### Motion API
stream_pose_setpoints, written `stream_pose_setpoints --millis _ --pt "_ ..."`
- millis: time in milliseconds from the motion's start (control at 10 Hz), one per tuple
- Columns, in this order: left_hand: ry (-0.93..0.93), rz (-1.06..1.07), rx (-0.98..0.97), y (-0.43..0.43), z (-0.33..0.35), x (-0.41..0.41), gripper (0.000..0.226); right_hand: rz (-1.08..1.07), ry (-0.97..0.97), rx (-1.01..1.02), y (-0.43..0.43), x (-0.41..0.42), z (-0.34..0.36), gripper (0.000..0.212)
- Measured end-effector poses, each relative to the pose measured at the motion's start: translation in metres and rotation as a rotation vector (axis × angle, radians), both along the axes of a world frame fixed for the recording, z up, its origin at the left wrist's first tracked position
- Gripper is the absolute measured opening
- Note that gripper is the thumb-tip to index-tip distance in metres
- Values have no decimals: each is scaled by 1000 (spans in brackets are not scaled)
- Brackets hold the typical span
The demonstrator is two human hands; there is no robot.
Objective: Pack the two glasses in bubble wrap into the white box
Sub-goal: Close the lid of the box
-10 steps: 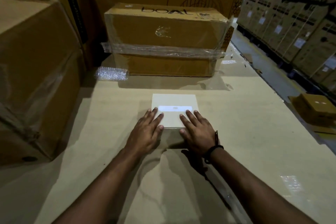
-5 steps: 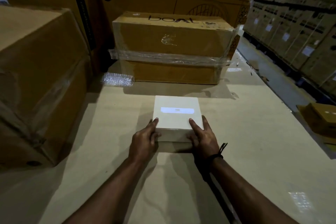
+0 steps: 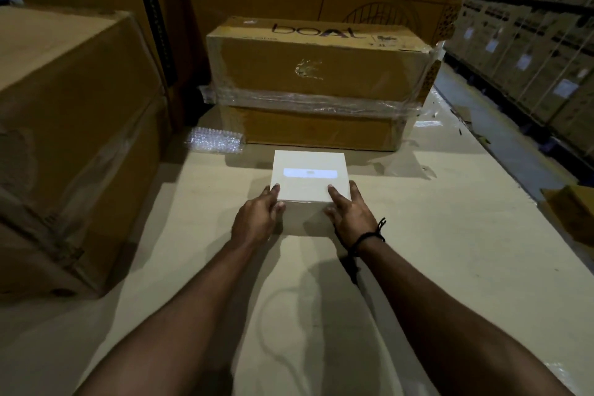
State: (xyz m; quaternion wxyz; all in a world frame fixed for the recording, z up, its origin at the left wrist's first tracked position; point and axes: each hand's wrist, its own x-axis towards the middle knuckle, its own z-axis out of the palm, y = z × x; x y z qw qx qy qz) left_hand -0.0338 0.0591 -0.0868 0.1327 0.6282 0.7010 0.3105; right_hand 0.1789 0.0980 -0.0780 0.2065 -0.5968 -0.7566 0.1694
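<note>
The white box (image 3: 309, 185) sits lid down on the pale cardboard work surface (image 3: 450, 251), just in front of the taped boAt carton (image 3: 318, 67). 2 hands hold its near corners: the left hand (image 3: 255, 222) curls around the near-left corner, the right hand (image 3: 352, 219) pinches the near-right corner, fingers on the lid and thumb on the front face. A piece of bubble wrap (image 3: 213, 140) lies beside the carton.
</note>
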Motion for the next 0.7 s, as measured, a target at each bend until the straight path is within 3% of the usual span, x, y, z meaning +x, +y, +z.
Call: stream_pose_setpoints --millis 200,300,400,700 --pt "288 -111 63 -27 -13 3 69 129 -219 274 -28 9 -9 57" --pt "354 -117 -37 -29 -14 3 80 127 -241 158 -37 7 -19 70" --pt "418 -99 -49 -31 -6 8 83 92 -214 120 -37 4 -16 70" --pt "345 -142 -68 -30 16 10 80 60 -315 125 -33 4 2 83"
